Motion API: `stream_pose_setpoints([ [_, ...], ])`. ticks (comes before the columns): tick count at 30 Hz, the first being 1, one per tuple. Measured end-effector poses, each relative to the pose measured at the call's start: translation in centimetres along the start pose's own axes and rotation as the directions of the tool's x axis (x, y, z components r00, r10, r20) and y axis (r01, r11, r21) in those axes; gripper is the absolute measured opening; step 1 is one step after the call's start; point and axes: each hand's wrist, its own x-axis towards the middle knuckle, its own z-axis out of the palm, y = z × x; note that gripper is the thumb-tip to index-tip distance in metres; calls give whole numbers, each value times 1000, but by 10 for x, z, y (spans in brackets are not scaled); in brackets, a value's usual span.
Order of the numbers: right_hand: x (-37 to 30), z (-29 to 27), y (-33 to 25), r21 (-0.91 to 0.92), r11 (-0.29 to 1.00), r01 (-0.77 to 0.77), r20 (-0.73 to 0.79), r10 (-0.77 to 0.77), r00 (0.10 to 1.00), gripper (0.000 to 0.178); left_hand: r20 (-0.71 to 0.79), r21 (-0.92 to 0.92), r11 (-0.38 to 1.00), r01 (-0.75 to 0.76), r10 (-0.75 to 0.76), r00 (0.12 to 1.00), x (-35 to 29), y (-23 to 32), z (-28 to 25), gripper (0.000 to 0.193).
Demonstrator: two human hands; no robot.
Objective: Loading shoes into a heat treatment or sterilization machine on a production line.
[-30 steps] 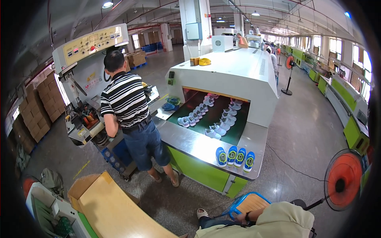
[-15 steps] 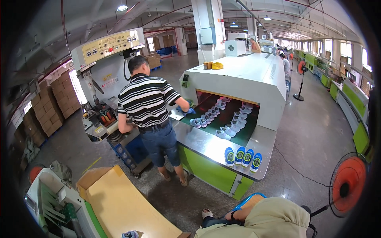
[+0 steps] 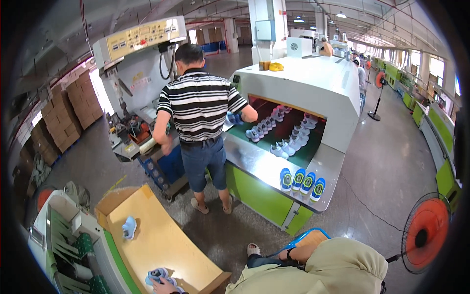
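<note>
At the lower edge my left hand is closed on a pale blue-grey sneaker, fingers over its upper. The sneaker rests on a yellowish board with raised cardboard edges. Farther up that board lies another blue-grey shoe. What appears to be my right hand lies low by a dark trouser leg, beyond a bare forearm with a dark wristband and a khaki garment. Its fingers are mostly hidden. A co-worker in a striped shirt stands ahead, one hand at a blue item by the conveyor.
A white tunnel machine has rows of pale shoes on its green belt. Several blue-and-yellow shoes stand on its metal ledge. A red fan is at right, a blue-rimmed stool below, a green-white machine at left.
My left hand has come into view onto the sneaker. A second shoe now lies farther up the board. The co-worker's left arm has swung outward, and the view has shifted slightly.
</note>
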Motion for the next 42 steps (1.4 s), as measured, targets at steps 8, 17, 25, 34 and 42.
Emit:
stream_pose_setpoints([
  [8,-18,-2,0,270,962,-30,-147,72,987,32,-82,-28,999,-41,38,996,-5,3,-2,55],
  [17,-2,3,7,94,994,61,-86,-53,995,35,-40,-13,1000,-18,18,999,-9,5,-15,57],
  [25,-13,-3,0,196,980,-15,-129,41,991,34,-86,-77,997,12,-18,996,1,-4,12,61],
  [34,-15,-2,-2,189,982,-24,-180,59,982,35,-24,-78,997,-3,1,1000,-8,7,-11,59],
  [42,-3,2,0,203,979,-12,-162,46,986,36,-51,21,1000,7,-6,999,6,-11,21,61],
])
